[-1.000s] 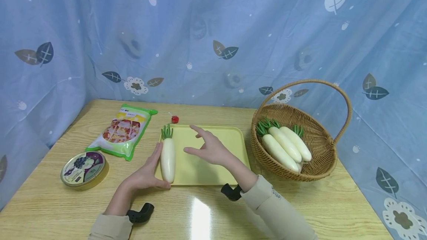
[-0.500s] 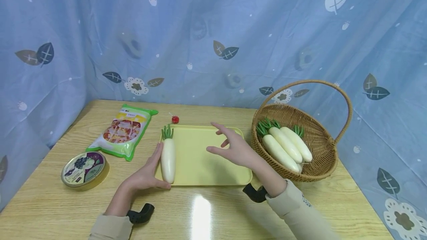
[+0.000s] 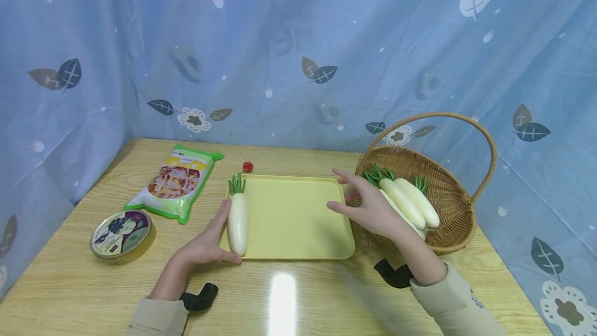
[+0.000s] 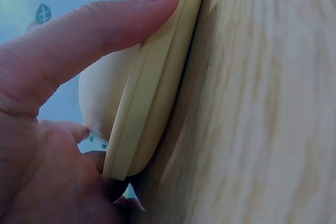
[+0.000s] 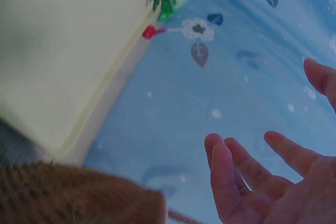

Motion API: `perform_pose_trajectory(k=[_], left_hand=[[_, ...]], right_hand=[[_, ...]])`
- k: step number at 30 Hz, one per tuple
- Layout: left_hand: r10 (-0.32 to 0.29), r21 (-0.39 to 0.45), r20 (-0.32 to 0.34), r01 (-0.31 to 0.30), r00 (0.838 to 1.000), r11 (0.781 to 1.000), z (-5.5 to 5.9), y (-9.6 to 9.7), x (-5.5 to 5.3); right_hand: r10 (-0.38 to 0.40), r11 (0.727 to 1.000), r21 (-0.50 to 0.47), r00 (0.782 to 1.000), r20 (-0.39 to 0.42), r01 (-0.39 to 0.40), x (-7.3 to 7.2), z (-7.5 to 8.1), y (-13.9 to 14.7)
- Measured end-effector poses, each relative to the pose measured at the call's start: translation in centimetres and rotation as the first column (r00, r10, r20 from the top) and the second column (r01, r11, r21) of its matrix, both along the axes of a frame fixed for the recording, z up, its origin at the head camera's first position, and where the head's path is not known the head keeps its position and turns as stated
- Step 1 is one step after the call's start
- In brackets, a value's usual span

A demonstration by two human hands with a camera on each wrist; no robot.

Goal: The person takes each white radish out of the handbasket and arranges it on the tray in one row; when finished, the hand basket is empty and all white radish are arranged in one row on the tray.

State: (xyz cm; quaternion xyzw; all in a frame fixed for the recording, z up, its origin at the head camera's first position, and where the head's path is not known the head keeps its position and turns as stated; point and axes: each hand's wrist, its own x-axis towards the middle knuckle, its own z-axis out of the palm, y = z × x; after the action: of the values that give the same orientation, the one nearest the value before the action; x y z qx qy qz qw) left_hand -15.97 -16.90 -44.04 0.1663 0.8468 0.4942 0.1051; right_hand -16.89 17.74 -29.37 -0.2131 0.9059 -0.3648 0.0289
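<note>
My left hand (image 3: 205, 245) rests at the near left corner of a yellow tray (image 3: 298, 217). Its thumb (image 4: 121, 19) lies along the tray's rim in the left wrist view, while the fingers reach along the left side. Just inside that edge lies a white radish (image 3: 238, 224), green top pointing away. My right hand (image 3: 368, 204) hovers between the tray and a wicker basket (image 3: 450, 211), fingers spread and holding nothing. Several white radishes (image 3: 412, 206) lie in the basket; the hand partly covers them. In the right wrist view the right hand (image 5: 278, 187) has nothing between its fingers.
A food packet with a green border (image 3: 179, 180) and a round tin (image 3: 122, 235) lie left of the tray. Behind the tray is a small red item (image 3: 248, 166). The basket's tall handle (image 3: 492, 154) arches up. A blue patterned curtain (image 3: 280, 66) hangs behind the table.
My right hand has moved right, from above the tray to the basket's left side. My left hand and the radish on the tray have stayed in place.
</note>
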Motion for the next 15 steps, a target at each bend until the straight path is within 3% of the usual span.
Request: perform_pose_trajectory(k=[15], left_hand=[[-0.005, 0.003, -0.008, 0.005, 1.000, 1.000, 0.1, -0.1, 0.0]], right_hand=[[-0.120, 0.992, 0.034, 0.993, -0.020, 0.121, 0.7, 0.1, 5.0]])
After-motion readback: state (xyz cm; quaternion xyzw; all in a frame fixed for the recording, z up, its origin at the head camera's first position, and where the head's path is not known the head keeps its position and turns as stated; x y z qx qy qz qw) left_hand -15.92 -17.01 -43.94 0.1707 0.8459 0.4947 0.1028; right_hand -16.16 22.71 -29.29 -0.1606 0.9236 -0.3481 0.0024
